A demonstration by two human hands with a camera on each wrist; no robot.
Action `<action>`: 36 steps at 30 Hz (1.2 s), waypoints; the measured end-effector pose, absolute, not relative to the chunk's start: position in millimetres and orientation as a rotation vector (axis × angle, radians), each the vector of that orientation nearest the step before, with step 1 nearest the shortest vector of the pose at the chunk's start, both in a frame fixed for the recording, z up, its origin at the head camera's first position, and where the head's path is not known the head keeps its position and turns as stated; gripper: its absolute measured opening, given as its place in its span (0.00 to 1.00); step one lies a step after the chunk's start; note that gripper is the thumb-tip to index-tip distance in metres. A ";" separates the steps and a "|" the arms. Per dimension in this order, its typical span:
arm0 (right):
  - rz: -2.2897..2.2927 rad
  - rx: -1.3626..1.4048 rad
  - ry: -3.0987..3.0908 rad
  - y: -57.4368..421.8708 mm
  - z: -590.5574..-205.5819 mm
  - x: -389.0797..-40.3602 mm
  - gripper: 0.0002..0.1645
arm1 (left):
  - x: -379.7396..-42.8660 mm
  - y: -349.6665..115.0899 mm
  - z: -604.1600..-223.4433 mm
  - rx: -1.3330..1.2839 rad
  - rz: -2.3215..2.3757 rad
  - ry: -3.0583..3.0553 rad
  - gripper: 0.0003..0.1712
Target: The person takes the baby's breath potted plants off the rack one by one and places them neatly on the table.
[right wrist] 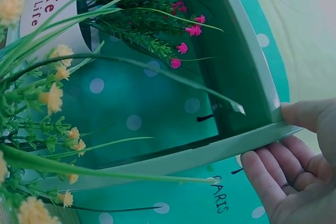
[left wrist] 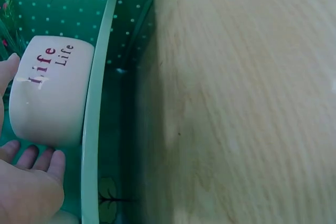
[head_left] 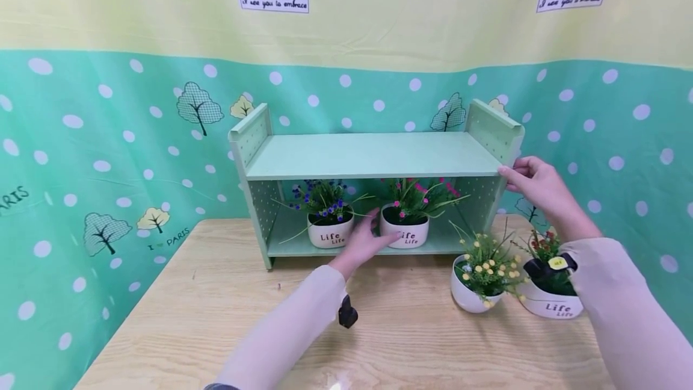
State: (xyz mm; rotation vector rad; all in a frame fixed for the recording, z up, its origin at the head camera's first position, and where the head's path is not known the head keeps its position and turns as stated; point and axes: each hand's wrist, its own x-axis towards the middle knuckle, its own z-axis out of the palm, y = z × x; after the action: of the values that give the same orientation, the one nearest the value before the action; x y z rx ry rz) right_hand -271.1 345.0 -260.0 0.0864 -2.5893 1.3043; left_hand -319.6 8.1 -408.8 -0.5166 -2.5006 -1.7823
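My left hand (head_left: 361,242) reaches onto the lower level of a pale green shelf (head_left: 368,155). Its thumb and fingers lie around the left end of a white flower pot (head_left: 415,237) with pink flowers, which sits on that level. In the left wrist view the fingertips are right at the side of this pot (left wrist: 50,95). My right hand (head_left: 541,190) holds the shelf's right side at the upper board's front corner, thumb in front and fingers on the outer side. To the left, a matching pot (head_left: 329,237) with blue-purple flowers stands on the lower level.
On the wooden table (head_left: 390,330), at the right, stand a white pot (head_left: 471,300) with yellow flowers and another pot (head_left: 547,306) with red flowers, partly behind my right sleeve. A patterned curtain (head_left: 135,167) hangs behind the shelf.
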 end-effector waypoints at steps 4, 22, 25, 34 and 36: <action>1.303 0.099 -2.597 346.2 -258.4 -270.9 0.45 | -325.2 13.2 -402.8 -0.494 -1.701 -2.574 0.56; 1.300 0.119 -2.596 345.7 -258.8 -270.7 0.44 | -344.0 19.7 -408.3 -0.517 -1.649 -2.691 0.61; 1.294 0.114 -2.597 344.8 -259.4 -271.2 0.44 | -342.5 19.8 -407.9 -0.509 -1.640 -2.678 0.59; 1.293 0.107 -2.597 344.3 -259.4 -270.5 0.45 | -336.8 18.9 -404.3 -0.484 -1.645 -2.663 0.57; 1.299 0.112 -2.596 345.5 -259.5 -271.0 0.45 | -336.6 18.6 -404.4 -0.485 -1.655 -2.656 0.57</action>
State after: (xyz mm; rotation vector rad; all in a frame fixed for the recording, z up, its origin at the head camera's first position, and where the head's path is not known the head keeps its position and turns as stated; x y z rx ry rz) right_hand -271.0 345.5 -259.5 0.1117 -2.5962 1.2987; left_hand -336.6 18.6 -404.4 -0.4848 -2.6562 -1.6549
